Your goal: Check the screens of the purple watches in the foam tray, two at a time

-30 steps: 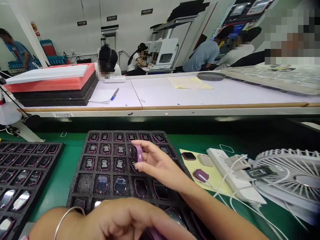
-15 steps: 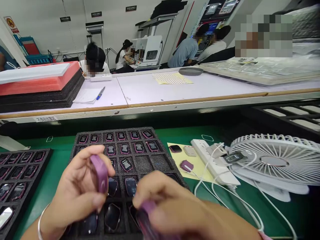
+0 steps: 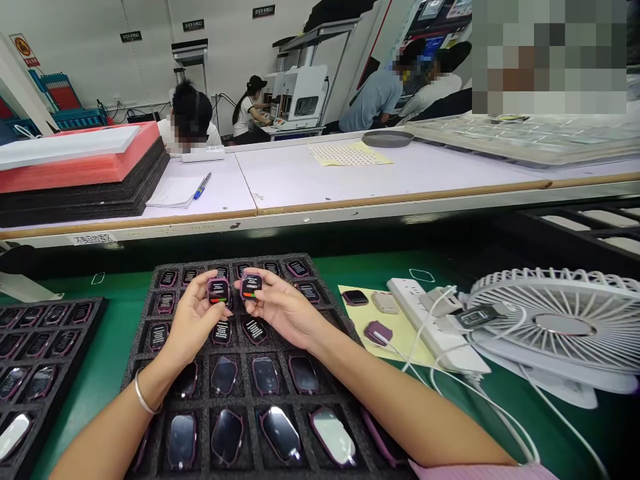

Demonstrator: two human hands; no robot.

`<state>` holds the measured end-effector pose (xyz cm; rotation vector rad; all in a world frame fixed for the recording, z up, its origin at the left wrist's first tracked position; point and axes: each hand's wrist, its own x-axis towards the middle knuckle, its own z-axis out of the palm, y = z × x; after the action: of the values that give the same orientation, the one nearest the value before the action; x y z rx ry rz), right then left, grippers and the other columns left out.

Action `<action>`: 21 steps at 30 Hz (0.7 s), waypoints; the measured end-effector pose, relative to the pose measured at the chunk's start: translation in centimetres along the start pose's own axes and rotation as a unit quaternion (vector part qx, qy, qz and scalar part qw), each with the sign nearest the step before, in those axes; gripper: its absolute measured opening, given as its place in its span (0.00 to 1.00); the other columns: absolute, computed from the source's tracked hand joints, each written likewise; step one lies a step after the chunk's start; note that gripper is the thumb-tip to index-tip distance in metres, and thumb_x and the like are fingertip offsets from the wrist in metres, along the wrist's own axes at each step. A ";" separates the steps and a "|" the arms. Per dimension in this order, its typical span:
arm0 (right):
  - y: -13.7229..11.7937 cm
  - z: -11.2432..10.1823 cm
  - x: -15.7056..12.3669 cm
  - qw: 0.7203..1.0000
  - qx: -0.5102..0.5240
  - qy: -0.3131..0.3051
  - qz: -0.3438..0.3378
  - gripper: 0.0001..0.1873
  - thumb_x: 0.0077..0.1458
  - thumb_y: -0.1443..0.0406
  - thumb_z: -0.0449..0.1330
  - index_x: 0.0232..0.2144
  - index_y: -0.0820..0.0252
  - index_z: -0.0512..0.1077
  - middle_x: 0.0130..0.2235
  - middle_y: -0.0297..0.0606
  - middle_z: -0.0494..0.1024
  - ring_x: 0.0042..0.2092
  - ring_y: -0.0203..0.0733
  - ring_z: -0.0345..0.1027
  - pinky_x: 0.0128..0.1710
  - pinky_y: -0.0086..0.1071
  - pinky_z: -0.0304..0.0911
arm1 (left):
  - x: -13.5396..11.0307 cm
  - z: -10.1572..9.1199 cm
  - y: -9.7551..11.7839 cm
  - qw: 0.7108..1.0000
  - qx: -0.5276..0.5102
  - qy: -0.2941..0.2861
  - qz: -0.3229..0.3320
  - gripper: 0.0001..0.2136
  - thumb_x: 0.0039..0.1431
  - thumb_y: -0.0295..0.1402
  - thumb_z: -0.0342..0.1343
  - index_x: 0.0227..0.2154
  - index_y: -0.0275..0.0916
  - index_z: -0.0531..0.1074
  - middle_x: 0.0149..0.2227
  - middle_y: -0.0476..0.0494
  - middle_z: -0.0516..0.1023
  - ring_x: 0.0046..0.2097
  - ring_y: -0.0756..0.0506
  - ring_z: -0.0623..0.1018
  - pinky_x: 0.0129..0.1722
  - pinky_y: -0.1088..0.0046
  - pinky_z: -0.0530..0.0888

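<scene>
My left hand (image 3: 189,327) pinches a purple-cased smartwatch (image 3: 219,289) by its edges, its lit screen facing me. Close beside it, a similar smartwatch (image 3: 251,285) is gripped in my right hand (image 3: 290,313). White text and a coloured strip show on both screens. The pair is held over the far half of a dark foam tray (image 3: 143,340). Several more watches lie in its cells: far ones display text, while nearer ones such as this watch (image 3: 227,437) have dark, glossy faces. My hands and right forearm hide some cells.
A second foam tray of watches (image 3: 67,367) lies left. On the right are a yellow sheet (image 3: 350,321) with small devices, a white power strip (image 3: 425,320), trailing cables and a white fan (image 3: 555,327). A raised shelf (image 3: 280,190) crosses behind; people sit beyond it.
Both hands have moved away from me and close together, my right hand also leftward. The watches, earlier seen edge-on or blurred, now face me with lit screens. Nearer tray cells are uncovered.
</scene>
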<state>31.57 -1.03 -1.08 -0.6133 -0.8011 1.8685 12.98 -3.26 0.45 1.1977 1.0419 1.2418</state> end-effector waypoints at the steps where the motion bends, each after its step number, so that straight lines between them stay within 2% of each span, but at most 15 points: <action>1: 0.1 0.0 -0.1 1.000 -0.004 -0.002 -0.004 0.21 0.47 0.70 0.68 0.46 0.56 0.74 0.43 0.38 0.81 0.29 0.33 0.72 0.33 0.30 0.66 | -0.1 0.0 0.0 1.000 -0.006 -0.004 -0.003 0.25 0.50 0.29 0.63 0.52 0.40 0.66 0.45 0.45 0.76 0.31 0.52 0.78 0.34 0.72 0.77; 6: 0.1 0.4 -0.5 0.998 -0.042 -0.036 -0.030 0.21 0.50 0.69 0.67 0.48 0.56 0.73 0.41 0.37 0.79 0.30 0.33 0.70 0.32 0.32 0.65 | -0.6 -0.1 0.4 0.999 -0.043 -0.017 -0.022 0.23 0.55 0.31 0.60 0.54 0.39 0.67 0.45 0.45 0.76 0.31 0.51 0.80 0.35 0.71 0.77; 15: 0.0 0.3 -0.9 0.991 -0.106 -0.060 -0.060 0.26 0.52 0.67 0.65 0.54 0.53 0.68 0.41 0.35 0.76 0.31 0.34 0.72 0.34 0.32 0.64 | -1.0 -0.1 1.1 0.996 -0.078 -0.030 -0.024 0.28 0.55 0.34 0.63 0.58 0.40 0.64 0.42 0.45 0.78 0.31 0.48 0.81 0.32 0.70 0.78; 21: -0.1 0.4 -1.0 0.990 -0.107 -0.060 -0.070 0.22 0.52 0.68 0.65 0.50 0.55 0.69 0.41 0.35 0.76 0.31 0.35 0.72 0.34 0.33 0.65 | -1.3 -0.3 1.0 0.997 -0.064 -0.053 -0.011 0.23 0.57 0.34 0.63 0.56 0.42 0.69 0.49 0.42 0.77 0.32 0.48 0.82 0.35 0.69 0.80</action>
<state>31.79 -1.97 -0.67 -0.5661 -1.1068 1.7167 12.51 -4.62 1.33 1.1380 0.8823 1.1977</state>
